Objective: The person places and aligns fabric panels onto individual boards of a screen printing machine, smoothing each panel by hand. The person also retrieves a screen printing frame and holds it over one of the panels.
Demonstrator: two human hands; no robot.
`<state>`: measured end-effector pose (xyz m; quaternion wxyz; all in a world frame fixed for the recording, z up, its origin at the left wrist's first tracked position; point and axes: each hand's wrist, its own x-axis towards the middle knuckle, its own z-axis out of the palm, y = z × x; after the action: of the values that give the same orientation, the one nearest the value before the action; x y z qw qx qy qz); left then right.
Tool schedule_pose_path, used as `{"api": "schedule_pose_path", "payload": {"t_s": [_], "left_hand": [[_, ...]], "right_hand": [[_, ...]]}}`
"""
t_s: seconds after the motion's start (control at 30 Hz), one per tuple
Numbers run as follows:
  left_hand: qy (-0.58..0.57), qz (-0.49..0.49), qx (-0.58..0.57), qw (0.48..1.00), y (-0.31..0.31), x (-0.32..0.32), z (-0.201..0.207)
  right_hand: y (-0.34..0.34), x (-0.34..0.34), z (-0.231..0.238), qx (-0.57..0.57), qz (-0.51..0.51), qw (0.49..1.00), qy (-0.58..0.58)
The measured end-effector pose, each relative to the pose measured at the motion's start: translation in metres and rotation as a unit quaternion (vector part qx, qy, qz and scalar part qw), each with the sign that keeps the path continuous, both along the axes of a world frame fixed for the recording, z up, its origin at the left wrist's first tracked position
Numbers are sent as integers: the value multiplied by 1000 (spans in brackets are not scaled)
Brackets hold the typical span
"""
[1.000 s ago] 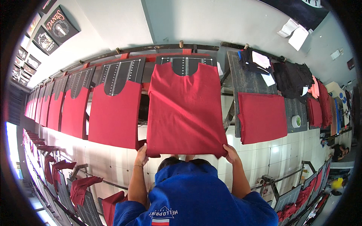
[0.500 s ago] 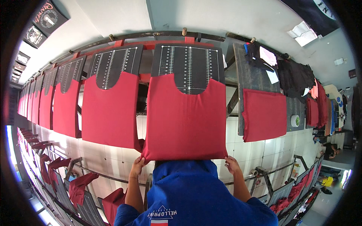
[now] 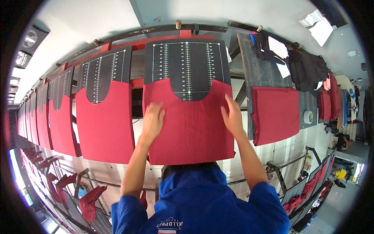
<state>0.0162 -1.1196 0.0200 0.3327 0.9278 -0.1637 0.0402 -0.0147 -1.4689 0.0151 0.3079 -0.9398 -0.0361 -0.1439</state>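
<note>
A dark red cut fabric panel [image 3: 191, 132] with a scooped neckline lies flat over a black board [image 3: 177, 58] marked with white ruler lines. Faint creases run down the panel's middle. My left hand [image 3: 153, 121] is over the panel's left side, thumb apart from the fingers, whose tips blur a little. Toward the right edge, my right hand [image 3: 233, 117] has its fingers stretched forward and nothing in its grasp. Whether either palm touches the cloth, I cannot tell.
To the left, several more boards carry red panels [image 3: 104, 128] in a row. A folded red fabric stack [image 3: 276, 115] lies on a grey table at right, near a small white tub [image 3: 308, 117] and black cloth [image 3: 307, 70]. Racks with red pieces [image 3: 91, 202] stand lower left.
Both hands have let go of the panel's near corners and moved forward over its sides. The near edge, stretched before, now lies straighter along the board. The view has shifted slightly.
</note>
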Motion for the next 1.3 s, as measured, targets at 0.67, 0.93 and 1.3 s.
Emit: {"api": "schedule_pose_path", "payload": {"t_s": [0.67, 0.93, 1.3], "left_hand": [[-51, -54, 95, 993, 3, 158, -22], [-76, -78, 90, 990, 1, 175, -36], [-92, -98, 140, 981, -19, 116, -14]], "right_hand": [[-34, 129, -22, -67, 65, 995, -28], [-36, 140, -32, -102, 47, 994, -18], [0, 103, -3, -145, 211, 967, 2]]}}
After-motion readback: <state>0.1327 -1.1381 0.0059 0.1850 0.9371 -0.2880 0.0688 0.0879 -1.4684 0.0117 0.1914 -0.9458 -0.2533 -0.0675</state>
